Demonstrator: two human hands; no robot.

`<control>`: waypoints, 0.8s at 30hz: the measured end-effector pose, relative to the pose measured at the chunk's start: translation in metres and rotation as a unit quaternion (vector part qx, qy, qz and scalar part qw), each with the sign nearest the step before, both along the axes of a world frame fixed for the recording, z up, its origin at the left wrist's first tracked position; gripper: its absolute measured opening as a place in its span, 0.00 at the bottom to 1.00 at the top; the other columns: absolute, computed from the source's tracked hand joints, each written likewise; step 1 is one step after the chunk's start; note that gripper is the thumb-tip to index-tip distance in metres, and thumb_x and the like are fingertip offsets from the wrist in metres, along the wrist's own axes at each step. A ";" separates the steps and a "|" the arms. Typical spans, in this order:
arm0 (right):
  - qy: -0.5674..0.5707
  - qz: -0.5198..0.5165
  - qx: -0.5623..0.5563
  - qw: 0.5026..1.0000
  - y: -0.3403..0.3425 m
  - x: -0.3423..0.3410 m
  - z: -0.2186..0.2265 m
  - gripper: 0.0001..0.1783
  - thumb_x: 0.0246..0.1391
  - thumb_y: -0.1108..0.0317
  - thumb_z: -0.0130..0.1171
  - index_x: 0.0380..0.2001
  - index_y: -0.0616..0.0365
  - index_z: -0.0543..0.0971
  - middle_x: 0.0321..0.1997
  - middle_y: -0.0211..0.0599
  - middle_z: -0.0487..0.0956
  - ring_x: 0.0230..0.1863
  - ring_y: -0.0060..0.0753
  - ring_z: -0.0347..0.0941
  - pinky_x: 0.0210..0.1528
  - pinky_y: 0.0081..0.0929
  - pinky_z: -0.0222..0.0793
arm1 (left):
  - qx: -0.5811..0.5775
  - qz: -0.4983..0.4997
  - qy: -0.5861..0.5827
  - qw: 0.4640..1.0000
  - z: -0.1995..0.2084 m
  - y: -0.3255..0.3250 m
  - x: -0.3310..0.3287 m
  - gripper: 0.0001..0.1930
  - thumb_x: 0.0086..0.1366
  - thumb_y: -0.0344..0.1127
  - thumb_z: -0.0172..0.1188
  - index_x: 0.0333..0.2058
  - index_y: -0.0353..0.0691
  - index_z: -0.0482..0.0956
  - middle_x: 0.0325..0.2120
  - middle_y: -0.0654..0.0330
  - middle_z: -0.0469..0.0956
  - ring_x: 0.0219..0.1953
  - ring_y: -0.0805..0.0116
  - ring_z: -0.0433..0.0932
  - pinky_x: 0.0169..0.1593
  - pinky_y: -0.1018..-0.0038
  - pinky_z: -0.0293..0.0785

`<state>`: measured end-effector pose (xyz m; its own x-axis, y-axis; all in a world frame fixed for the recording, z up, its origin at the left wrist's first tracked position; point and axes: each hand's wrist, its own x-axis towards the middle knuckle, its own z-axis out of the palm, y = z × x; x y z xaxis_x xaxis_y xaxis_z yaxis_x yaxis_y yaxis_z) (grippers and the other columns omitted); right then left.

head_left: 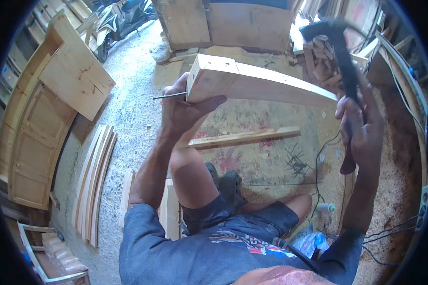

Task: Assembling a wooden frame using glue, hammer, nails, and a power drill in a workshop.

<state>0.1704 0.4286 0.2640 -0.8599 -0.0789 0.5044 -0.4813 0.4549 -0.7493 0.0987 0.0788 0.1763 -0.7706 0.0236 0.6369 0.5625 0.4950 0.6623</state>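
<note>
My left hand grips the near-left corner of a pale wooden piece, made of boards joined at a corner, held raised before me. Two small dark spots mark the top of that corner. A long nail juts leftward beside my left fingers; whether it is set in the wood or pinched by the fingers I cannot tell. Over on the right, my right hand is wrapped round the handle of a hammer, its head up and slightly blurred. The hammer head is apart from the wood.
Loose nails and a wooden batten lie on the floor board before my legs. Long strips are stacked at left, near a panelled wooden door. To the right are a small bottle, cables and a socket strip.
</note>
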 end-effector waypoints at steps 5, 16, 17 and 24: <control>0.060 -0.006 0.077 0.995 -0.044 -0.017 0.032 0.31 0.69 0.67 0.56 0.73 0.50 0.65 0.28 0.36 0.76 0.19 0.16 0.65 0.21 0.24 0.60 | 0.098 -0.024 0.044 0.994 -0.010 -0.003 -0.003 0.27 0.52 0.39 0.82 0.47 0.34 0.81 0.38 0.54 0.88 0.40 0.69 0.87 0.44 0.70 0.83; 0.209 -0.196 0.145 0.947 0.033 -0.037 0.081 0.18 0.72 0.57 0.56 0.58 0.54 0.78 0.29 0.32 0.80 0.23 0.17 0.73 0.20 0.12 0.64 | 0.131 -0.058 0.091 0.985 -0.014 -0.006 -0.009 0.26 0.53 0.41 0.81 0.46 0.32 0.82 0.36 0.53 0.88 0.37 0.68 0.88 0.42 0.70 0.83; 0.042 -0.093 -0.176 0.979 -0.023 -0.019 0.077 0.20 0.71 0.60 0.54 0.62 0.55 0.76 0.24 0.30 0.77 0.21 0.21 0.69 0.21 0.17 0.62 | 0.127 -0.039 0.080 0.988 -0.017 -0.012 -0.006 0.26 0.53 0.41 0.81 0.45 0.33 0.82 0.36 0.53 0.88 0.37 0.68 0.87 0.42 0.70 0.83; 0.045 0.088 0.234 0.967 -0.081 -0.017 0.034 0.23 0.67 0.66 0.57 0.61 0.67 0.74 0.29 0.38 0.77 0.29 0.29 0.74 0.38 0.30 0.72 | 0.125 -0.002 0.064 0.990 -0.020 -0.022 0.000 0.26 0.54 0.40 0.81 0.46 0.33 0.81 0.35 0.54 0.87 0.37 0.68 0.87 0.41 0.70 0.83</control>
